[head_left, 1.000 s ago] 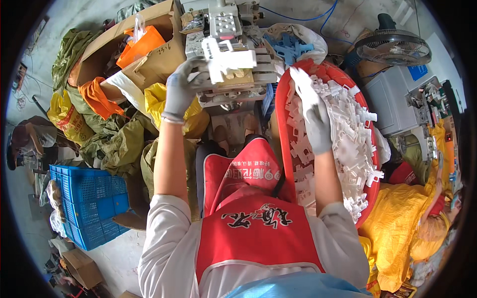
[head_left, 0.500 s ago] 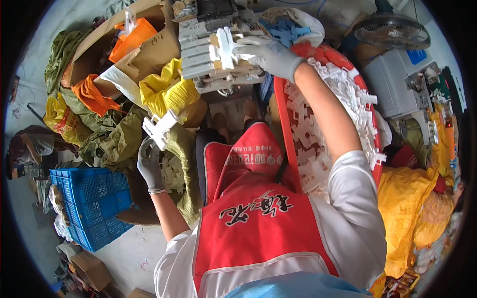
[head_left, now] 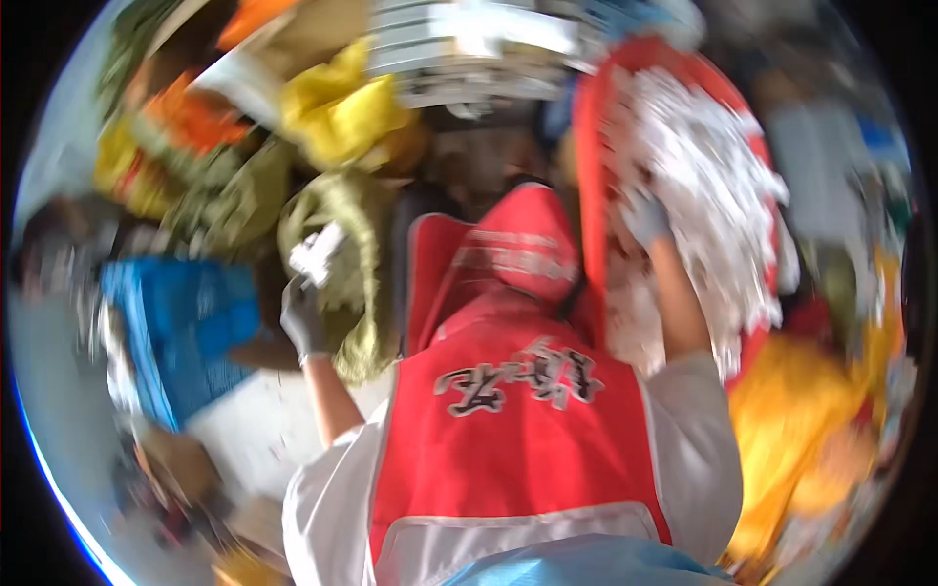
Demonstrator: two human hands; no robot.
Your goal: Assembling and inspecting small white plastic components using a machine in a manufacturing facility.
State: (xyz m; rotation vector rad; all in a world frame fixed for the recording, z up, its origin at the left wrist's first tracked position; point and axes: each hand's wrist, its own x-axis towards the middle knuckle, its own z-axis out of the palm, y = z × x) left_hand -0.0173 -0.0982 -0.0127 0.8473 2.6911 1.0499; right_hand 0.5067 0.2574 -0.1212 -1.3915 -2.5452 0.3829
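In its grey glove, my left hand [head_left: 301,320] is closed on a white plastic part [head_left: 318,252]. That part is held over the open mouth of an olive-green sack [head_left: 363,283]. My gloved right hand [head_left: 647,221] reaches into a large red tub [head_left: 590,146] heaped with white plastic parts [head_left: 718,195]. Motion blur smears its fingers, so whether they grip a part is unclear. Ahead of me, another white part [head_left: 476,31] lies on the grey metal machine [head_left: 410,49], apart from both hands.
Left of the machine are a yellow bag [head_left: 342,112], a cardboard box [head_left: 293,49] and orange cloth [head_left: 195,112]. A blue plastic crate [head_left: 186,332] stands farther left. Orange-yellow sacks [head_left: 791,420] lie at the right.
My right hand has left the machine and come back into the red tub, leaving a white part on the machine. The left hand's part is now over the sack. The whole view has shifted and blurred.
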